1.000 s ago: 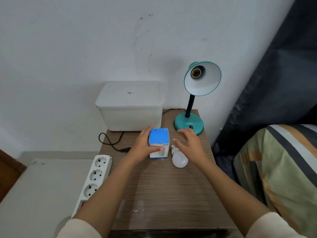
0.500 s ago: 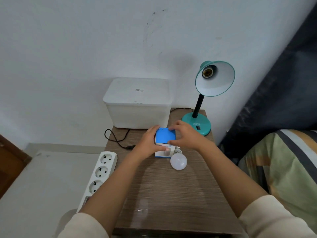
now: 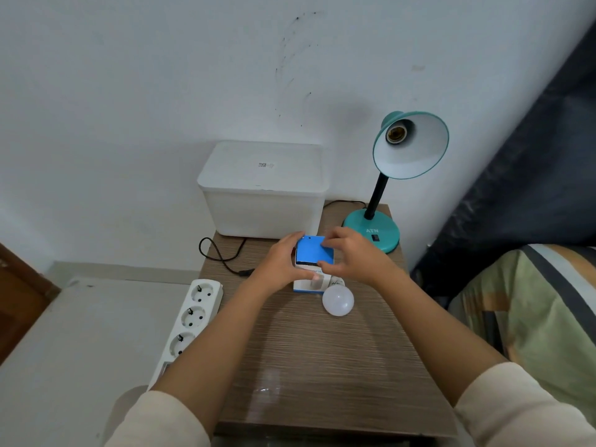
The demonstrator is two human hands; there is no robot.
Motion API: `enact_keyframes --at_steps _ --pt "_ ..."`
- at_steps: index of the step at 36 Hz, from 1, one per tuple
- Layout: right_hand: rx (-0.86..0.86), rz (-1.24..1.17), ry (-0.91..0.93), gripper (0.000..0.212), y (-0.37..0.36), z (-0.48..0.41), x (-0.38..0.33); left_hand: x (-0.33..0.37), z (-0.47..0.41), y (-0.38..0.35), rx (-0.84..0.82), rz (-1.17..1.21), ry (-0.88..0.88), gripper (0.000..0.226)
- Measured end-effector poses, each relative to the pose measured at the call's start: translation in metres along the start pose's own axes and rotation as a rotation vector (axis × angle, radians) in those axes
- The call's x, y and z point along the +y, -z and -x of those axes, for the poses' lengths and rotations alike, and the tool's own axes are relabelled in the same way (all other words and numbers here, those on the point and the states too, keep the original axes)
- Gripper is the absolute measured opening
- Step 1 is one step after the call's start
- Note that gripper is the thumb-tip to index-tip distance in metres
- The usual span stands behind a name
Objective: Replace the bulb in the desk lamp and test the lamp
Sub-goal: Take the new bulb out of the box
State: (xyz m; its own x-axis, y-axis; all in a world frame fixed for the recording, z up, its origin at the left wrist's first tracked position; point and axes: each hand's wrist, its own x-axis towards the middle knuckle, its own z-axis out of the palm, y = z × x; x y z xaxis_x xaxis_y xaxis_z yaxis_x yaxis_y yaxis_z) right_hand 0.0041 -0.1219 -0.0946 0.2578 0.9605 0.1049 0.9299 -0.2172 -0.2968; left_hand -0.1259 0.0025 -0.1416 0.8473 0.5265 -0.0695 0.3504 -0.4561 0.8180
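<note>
A small blue-topped bulb box (image 3: 314, 253) stands on the wooden bedside table (image 3: 322, 350). My left hand (image 3: 280, 261) grips its left side, thumb across the white front. My right hand (image 3: 353, 256) pinches the blue top flap from the right. A loose white bulb (image 3: 338, 301) lies on the table just in front of the box, touching neither hand. The teal desk lamp (image 3: 409, 146) stands at the back right corner, its shade tilted towards me and its socket (image 3: 396, 134) bare.
A white lidded plastic bin (image 3: 263, 188) sits at the back of the table against the wall. A black cable with its plug (image 3: 225, 259) lies left of the box. A white power strip (image 3: 188, 321) rests beside the table's left edge. A striped bedcover (image 3: 529, 314) lies at right.
My right hand has moved from above the loose bulb onto the box's blue top. The left hand has kept its hold on the box. The bulb lies where it was.
</note>
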Motion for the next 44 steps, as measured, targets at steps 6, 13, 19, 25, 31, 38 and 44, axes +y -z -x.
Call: enact_keyframes --at_steps 6,13,19,25,31,38,44 --pt "0.061 0.003 0.045 0.039 -0.003 0.005 -0.002 -0.003 -0.001 0.002 -0.015 0.028 0.005 0.098" --pt "0.261 -0.107 0.014 0.021 0.002 0.001 -0.001 -0.007 -0.002 0.001 -0.022 0.045 0.005 0.103" --pt "0.376 -0.265 -0.068 0.016 0.011 -0.019 0.001 -0.006 0.003 0.001 -0.057 0.147 -0.032 0.092" --pt "0.457 -0.390 -0.209 0.015 0.006 -0.037 0.004 -0.005 0.008 -0.001 -0.060 0.201 -0.049 0.101" --pt "0.496 -0.467 -0.288 0.016 0.002 -0.043 0.006 -0.004 0.011 -0.004 -0.058 0.223 -0.021 0.114" --pt "0.573 -0.425 -0.205 0.013 0.010 -0.031 0.006 -0.006 0.006 -0.001 -0.102 0.229 0.001 0.121" --pt "0.494 -0.395 -0.148 0.013 0.003 -0.007 0.010 -0.006 0.004 0.000 -0.096 0.225 0.018 0.121"
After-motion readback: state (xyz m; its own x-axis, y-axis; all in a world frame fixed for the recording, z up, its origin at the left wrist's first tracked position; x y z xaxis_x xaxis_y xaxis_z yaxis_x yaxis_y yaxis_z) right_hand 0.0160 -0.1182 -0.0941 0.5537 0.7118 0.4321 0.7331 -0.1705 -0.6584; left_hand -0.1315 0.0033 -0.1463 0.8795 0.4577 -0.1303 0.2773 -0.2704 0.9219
